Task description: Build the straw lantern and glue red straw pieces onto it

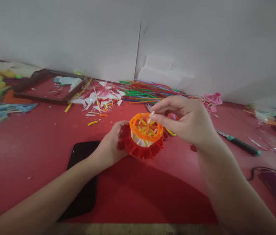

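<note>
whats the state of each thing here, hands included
Craft: held, orange ring uppermost
Left hand: gripping its side
Right hand: pinching white stick
Phone: flat, screen dark
Knife: flat, blade exposed
Frame: flat, scraps inside
Pipe cleaners: loosely piled

Front-centre room — phone (86, 197) left

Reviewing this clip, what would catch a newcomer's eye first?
The orange wheel-topped craft with a red pleated skirt, mid-picture, held in the left hand; the right hand pinches a pale stick at its top. Behind lie multicoloured pipe cleaners; a black smartphone lies below the left forearm.
</note>
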### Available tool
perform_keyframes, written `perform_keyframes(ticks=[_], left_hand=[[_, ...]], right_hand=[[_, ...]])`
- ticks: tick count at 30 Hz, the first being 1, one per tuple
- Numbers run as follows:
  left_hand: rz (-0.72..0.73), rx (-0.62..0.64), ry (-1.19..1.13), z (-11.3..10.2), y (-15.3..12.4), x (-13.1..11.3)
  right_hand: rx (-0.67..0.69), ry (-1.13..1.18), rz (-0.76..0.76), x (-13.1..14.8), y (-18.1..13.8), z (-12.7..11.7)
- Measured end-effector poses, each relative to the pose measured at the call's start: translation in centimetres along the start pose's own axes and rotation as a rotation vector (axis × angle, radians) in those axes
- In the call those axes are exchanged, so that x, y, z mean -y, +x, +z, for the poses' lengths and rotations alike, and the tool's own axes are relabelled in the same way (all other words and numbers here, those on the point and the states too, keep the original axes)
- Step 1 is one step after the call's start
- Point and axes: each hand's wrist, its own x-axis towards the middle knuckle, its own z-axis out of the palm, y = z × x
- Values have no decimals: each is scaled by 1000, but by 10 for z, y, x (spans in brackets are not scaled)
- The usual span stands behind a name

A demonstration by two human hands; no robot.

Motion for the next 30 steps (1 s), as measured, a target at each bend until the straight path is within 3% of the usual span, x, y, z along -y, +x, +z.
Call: perform_keyframes(ticks=[12,30], left_hand=[[-24,9,9,0,-1,1],[-35,-1,10,-1,0,-3]], right_hand=[[61,-200,-70,4,0,-2],[143,-177,-65,7,3,-6]])
